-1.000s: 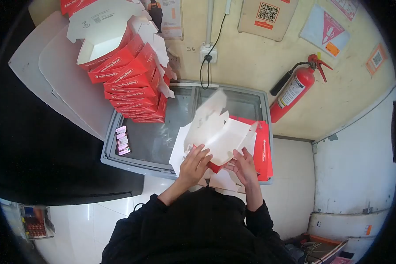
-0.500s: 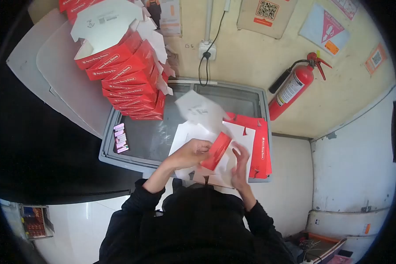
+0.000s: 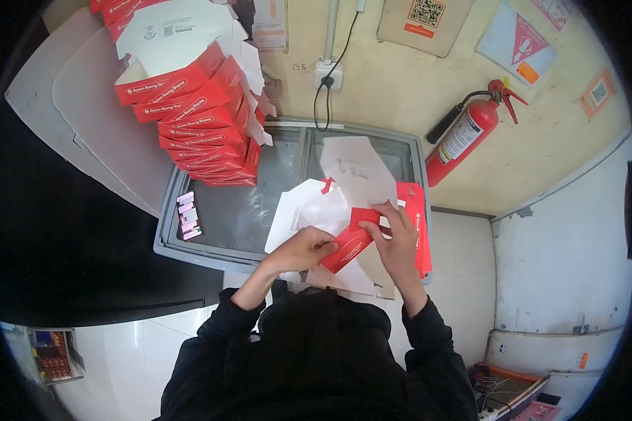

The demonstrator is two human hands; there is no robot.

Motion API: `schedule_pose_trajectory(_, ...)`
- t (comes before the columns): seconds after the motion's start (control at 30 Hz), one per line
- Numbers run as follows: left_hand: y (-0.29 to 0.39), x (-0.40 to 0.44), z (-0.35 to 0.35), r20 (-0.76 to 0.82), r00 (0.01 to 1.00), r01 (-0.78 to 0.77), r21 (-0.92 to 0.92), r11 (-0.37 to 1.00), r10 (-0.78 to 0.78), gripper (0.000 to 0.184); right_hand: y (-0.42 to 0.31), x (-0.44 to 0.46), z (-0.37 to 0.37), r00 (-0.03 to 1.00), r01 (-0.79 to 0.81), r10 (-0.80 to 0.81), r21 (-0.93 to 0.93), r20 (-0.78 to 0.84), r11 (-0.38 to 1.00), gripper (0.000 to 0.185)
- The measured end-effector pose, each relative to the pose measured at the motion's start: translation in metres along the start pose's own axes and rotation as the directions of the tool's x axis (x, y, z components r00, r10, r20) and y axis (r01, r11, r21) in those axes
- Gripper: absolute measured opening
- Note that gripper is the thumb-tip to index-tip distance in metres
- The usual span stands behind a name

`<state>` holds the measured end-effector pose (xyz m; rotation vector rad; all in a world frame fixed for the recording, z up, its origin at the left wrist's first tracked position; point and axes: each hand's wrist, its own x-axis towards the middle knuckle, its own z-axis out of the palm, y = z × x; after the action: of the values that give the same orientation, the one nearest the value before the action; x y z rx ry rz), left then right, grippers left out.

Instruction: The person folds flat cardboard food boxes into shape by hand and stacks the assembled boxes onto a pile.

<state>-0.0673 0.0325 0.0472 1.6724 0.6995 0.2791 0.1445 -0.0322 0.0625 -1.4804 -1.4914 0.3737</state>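
Between my hands is a partly folded red-and-white cardboard box [image 3: 349, 247], its white flap raised toward the wall. My left hand [image 3: 303, 250] is closed on its left red side, thumb on top. Higher up at the right corner, my right hand [image 3: 395, 238] pinches a red flap between thumb and fingers. Under the box lie flat cardboard sheets with the white side up [image 3: 288, 219]. More red sheets [image 3: 416, 210] stick out at the right. Part of the box's inside is hidden by the red side and my fingers.
A tall stack of folded red boxes [image 3: 207, 137] stands at the back left of the glass-topped chest freezer [image 3: 260, 203]. A lit phone [image 3: 188, 216] lies near its left edge. On the wall are a fire extinguisher [image 3: 465, 137] and a plugged-in cable [image 3: 328, 78].
My right hand has moved up from beside the box and now grips its right corner flap. The box's white flap has swung to the right and stands more upright.
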Motion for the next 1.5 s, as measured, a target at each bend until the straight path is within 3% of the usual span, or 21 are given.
schedule_pose_trajectory(0.07, 0.000, 0.001, -0.003, -0.069, 0.986, -0.129, 0.278, 0.952, 0.153, 0.025, -0.002, -0.005, -0.004, 0.975, 0.187, -0.172, -0.107, 0.138, 0.976, 0.033)
schedule_pose_trajectory(0.1, 0.001, 0.002, -0.006, -0.035, 0.988, -0.135, 0.298, 0.945, 0.152, 0.024, -0.003, -0.007, -0.006, 0.946, 0.280, -0.247, -0.148, 0.212, 0.948, 0.032)
schedule_pose_trajectory(0.17, 0.008, 0.005, -0.014, 0.039, 0.988, -0.154, 0.335, 0.930, 0.149, 0.022, -0.001, -0.004, -0.017, 0.920, 0.296, -0.243, -0.139, 0.307, 0.945, 0.031)
schedule_pose_trajectory(0.27, 0.020, 0.008, -0.017, 0.107, 0.982, -0.175, 0.193, 0.965, 0.156, 0.028, -0.013, 0.006, -0.024, 0.905, 0.277, -0.153, -0.276, 0.398, 0.920, 0.028)
schedule_pose_trajectory(0.37, -0.006, 0.009, -0.029, 0.060, 0.994, -0.068, -0.364, 0.929, 0.096, 0.042, -0.004, 0.009, -0.021, 0.892, 0.224, -0.033, -0.378, 0.452, 0.898, 0.026)
schedule_pose_trajectory(0.47, -0.009, -0.011, -0.033, -0.122, 0.930, -0.366, -0.392, 0.844, 0.346, 0.051, -0.002, 0.007, -0.020, 0.912, 0.118, 0.016, -0.300, 0.410, 0.947, 0.025)
schedule_pose_trajectory(0.5, -0.013, -0.012, -0.029, -0.158, 0.910, -0.410, -0.192, 0.892, 0.384, 0.053, -0.004, 0.005, -0.019, 0.921, 0.081, 0.023, -0.247, 0.390, 0.966, 0.025)
schedule_pose_trajectory(0.6, -0.009, -0.011, -0.013, -0.116, 0.878, -0.447, 0.146, 0.882, 0.464, 0.054, -0.018, 0.000, -0.009, 0.911, 0.063, 0.024, -0.196, 0.412, 0.979, 0.023)
schedule_pose_trajectory(0.73, -0.007, -0.010, -0.019, -0.240, 0.833, -0.524, -0.056, 0.850, 0.498, 0.051, -0.026, 0.002, -0.006, 0.914, -0.043, 0.080, -0.099, 0.398, 0.994, 0.023)
schedule_pose_trajectory(0.8, -0.005, -0.013, -0.025, -0.230, 0.861, -0.468, -0.011, 0.884, 0.453, 0.046, -0.027, 0.007, -0.011, 0.911, -0.129, 0.132, -0.035, 0.390, 0.991, 0.022)
schedule_pose_trajectory(0.93, 0.000, -0.016, -0.020, -0.261, 0.887, -0.327, 0.224, 0.918, 0.380, 0.031, -0.033, 0.004, -0.004, 0.919, -0.063, 0.094, -0.093, 0.383, 0.994, 0.020)
schedule_pose_trajectory(1.03, 0.006, -0.018, -0.019, -0.497, 0.735, -0.347, 0.306, 0.886, 0.460, 0.024, -0.040, 0.007, -0.004, 0.935, -0.102, 0.121, -0.074, 0.333, 0.992, 0.019)
schedule_pose_trajectory(1.13, 0.021, -0.023, -0.028, -0.320, 0.758, -0.383, 0.487, 0.785, 0.568, 0.026, -0.046, 0.008, -0.001, 0.928, -0.122, 0.125, -0.032, 0.350, 0.992, 0.018)
schedule_pose_trajectory(1.2, 0.026, -0.026, -0.029, -0.235, 0.792, -0.414, 0.472, 0.778, 0.564, 0.029, -0.061, 0.013, -0.005, 0.911, -0.116, 0.126, -0.049, 0.392, 0.992, 0.015)
schedule_pose_trajectory(1.27, 0.041, -0.033, -0.033, -0.194, 0.815, -0.401, 0.490, 0.774, 0.545, 0.031, -0.076, 0.017, -0.007, 0.942, -0.082, 0.075, 0.007, 0.328, 0.997, 0.009)
schedule_pose_trajectory(1.37, 0.057, -0.034, -0.044, -0.190, 0.726, -0.390, 0.677, 0.624, 0.661, 0.049, -0.091, 0.028, 0.000, 0.977, 0.121, -0.123, 0.021, 0.174, 0.992, 0.005)
schedule_pose_trajectory(1.43, 0.077, -0.041, -0.048, -0.140, 0.681, -0.397, 0.754, 0.523, 0.718, 0.054, -0.107, 0.041, 0.003, 0.946, 0.321, -0.317, -0.068, 0.067, 0.945, 0.015)
schedule_pose_trajectory(1.5, 0.103, -0.048, -0.051, -0.133, 0.596, -0.354, 0.842, 0.407, 0.792, 0.057, -0.124, 0.059, 0.003, 0.937, 0.350, -0.349, -0.027, 0.020, 0.937, 0.017)
